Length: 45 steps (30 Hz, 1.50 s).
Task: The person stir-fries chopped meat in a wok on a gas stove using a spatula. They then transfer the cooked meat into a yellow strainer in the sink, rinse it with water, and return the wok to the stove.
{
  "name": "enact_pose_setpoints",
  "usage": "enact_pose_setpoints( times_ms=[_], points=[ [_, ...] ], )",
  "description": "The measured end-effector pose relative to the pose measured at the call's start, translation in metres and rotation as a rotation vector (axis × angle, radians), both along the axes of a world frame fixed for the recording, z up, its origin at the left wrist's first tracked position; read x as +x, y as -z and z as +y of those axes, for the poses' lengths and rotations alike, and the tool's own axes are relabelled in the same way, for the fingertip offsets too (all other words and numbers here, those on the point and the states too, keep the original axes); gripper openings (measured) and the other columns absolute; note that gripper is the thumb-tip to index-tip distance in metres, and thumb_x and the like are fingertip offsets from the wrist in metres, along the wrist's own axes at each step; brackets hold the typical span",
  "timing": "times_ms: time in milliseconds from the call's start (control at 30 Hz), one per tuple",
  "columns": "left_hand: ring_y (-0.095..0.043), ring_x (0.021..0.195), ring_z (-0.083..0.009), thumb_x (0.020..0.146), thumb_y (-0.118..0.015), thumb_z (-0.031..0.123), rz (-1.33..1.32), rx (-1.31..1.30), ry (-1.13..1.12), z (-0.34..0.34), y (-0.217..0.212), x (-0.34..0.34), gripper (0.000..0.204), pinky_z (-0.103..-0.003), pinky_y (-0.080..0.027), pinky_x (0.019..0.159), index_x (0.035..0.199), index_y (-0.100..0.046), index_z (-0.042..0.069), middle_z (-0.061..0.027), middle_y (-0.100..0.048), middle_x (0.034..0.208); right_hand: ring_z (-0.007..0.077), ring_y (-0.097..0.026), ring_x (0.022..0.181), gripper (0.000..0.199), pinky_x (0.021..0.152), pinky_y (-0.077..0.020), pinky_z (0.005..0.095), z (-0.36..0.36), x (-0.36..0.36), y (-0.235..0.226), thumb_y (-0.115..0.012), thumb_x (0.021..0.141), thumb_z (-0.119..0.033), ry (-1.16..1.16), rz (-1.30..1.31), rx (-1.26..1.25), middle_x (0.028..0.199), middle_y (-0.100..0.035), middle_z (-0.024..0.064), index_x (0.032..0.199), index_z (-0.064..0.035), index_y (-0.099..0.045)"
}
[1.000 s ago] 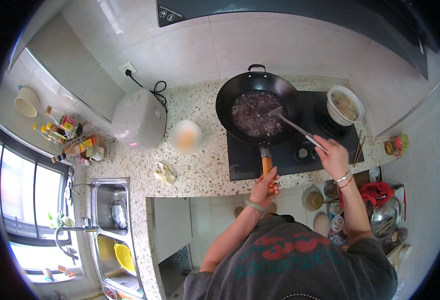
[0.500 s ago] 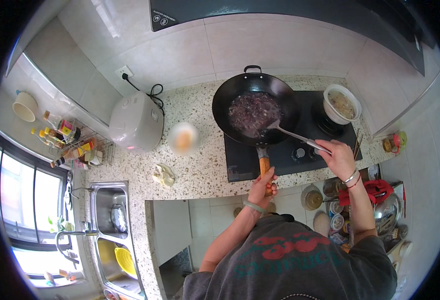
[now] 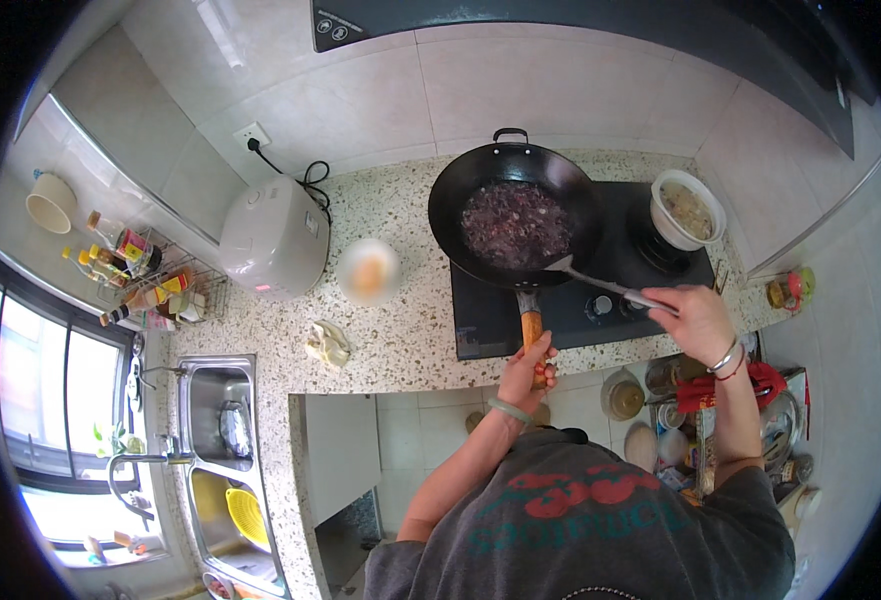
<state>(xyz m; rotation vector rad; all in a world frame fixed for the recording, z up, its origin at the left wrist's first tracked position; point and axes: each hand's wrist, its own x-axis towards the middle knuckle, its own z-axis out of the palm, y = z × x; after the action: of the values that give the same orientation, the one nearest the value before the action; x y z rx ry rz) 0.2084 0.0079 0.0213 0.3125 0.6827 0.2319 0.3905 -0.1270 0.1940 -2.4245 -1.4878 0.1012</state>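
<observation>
A black wok [image 3: 447,205] stands on the left part of the dark cooktop [image 3: 480,335]. Dark purplish food in liquid [image 3: 516,225] fills its bottom. My left hand [image 3: 528,370] is wrapped round the wok's wooden handle [image 3: 531,325]. In my right hand [image 3: 695,322] is the grey handle of a metal spatula [image 3: 600,283], with its blade at the near right rim of the wok. A white bowl of pale food [image 3: 684,212] sits at the cooktop's back right.
Left of the wok are a white plate [image 3: 381,290] with something orange, blurred, a crumpled pale cloth-like item [image 3: 327,345] and a white rice cooker [image 3: 278,240]. Farther left are a steel double sink [image 3: 205,375] and a bottle rack [image 3: 175,290]. A dark hood [image 3: 580,22] hangs above.
My right hand has moved right and slightly nearer, drawing the spatula blade from the food to the wok's rim. My left hand keeps its grip on the wok handle.
</observation>
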Motion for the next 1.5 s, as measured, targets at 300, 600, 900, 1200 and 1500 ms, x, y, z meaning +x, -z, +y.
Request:
enact_pose_setpoints(
  times_ms=[300, 600, 900, 1200, 1500],
  points=[
    [-0.045, 0.054, -0.0067, 0.084, -0.068, 0.023, -0.008, -0.004, -0.008, 0.001, 0.0, 0.0, 0.021, -0.022, -0.036, 0.046, 0.1, -0.058, 0.012, 0.0019, -0.055, 0.079, 0.0378, -0.062, 0.073, 0.024, 0.066, -0.0504, 0.0445, 0.083, -0.031, 0.08, -0.06, 0.084, -0.02, -0.044, 0.117, 0.189, 0.078, -0.064, 0.0185, 0.103, -0.0072, -0.065],
    [-0.045, 0.055, -0.0075, 0.085, -0.067, 0.023, -0.006, -0.004, -0.024, 0.0, 0.006, 0.002, 0.02, -0.023, -0.036, 0.045, 0.099, -0.058, 0.012, 0.0014, -0.055, 0.078, 0.0344, -0.064, 0.074, 0.025, 0.064, -0.0511, 0.039, 0.101, 0.029, 0.093, -0.063, 0.083, -0.02, 0.16, 0.191, 0.402, 0.084, -0.065, 0.0194, 0.104, -0.0076, -0.067],
    [-0.045, 0.057, -0.0075, 0.087, -0.065, 0.023, -0.013, 0.007, 0.007, 0.002, 0.005, -0.001, 0.023, -0.022, -0.035, 0.046, 0.105, -0.059, 0.011, 0.0009, -0.055, 0.082, 0.0357, -0.061, 0.072, 0.026, 0.062, -0.05, 0.0439, 0.112, 0.024, 0.124, -0.062, 0.082, -0.021, 0.053, -0.033, 0.317, 0.079, -0.061, 0.0136, 0.108, -0.0165, -0.064],
    [-0.045, 0.056, -0.0075, 0.086, -0.066, 0.023, -0.005, 0.005, -0.001, 0.0, 0.003, 0.0, 0.024, -0.022, -0.036, 0.046, 0.106, -0.058, 0.012, 0.001, -0.055, 0.08, 0.0354, -0.062, 0.078, 0.024, 0.065, -0.0497, 0.0393, 0.058, 0.032, 0.11, -0.062, 0.084, -0.016, 0.13, 0.078, 0.476, 0.087, -0.065, 0.0179, 0.107, -0.0078, -0.064],
    [-0.044, 0.055, -0.0071, 0.086, -0.066, 0.023, -0.008, 0.015, 0.009, 0.001, 0.003, 0.0, 0.022, -0.022, -0.036, 0.046, 0.103, -0.058, 0.012, 0.0014, -0.054, 0.079, 0.0358, -0.063, 0.072, 0.024, 0.06, -0.0498, 0.0389, 0.045, 0.021, 0.119, -0.062, 0.084, -0.018, 0.216, 0.213, 0.433, 0.083, -0.065, 0.0194, 0.104, -0.0054, -0.065]
  ],
)
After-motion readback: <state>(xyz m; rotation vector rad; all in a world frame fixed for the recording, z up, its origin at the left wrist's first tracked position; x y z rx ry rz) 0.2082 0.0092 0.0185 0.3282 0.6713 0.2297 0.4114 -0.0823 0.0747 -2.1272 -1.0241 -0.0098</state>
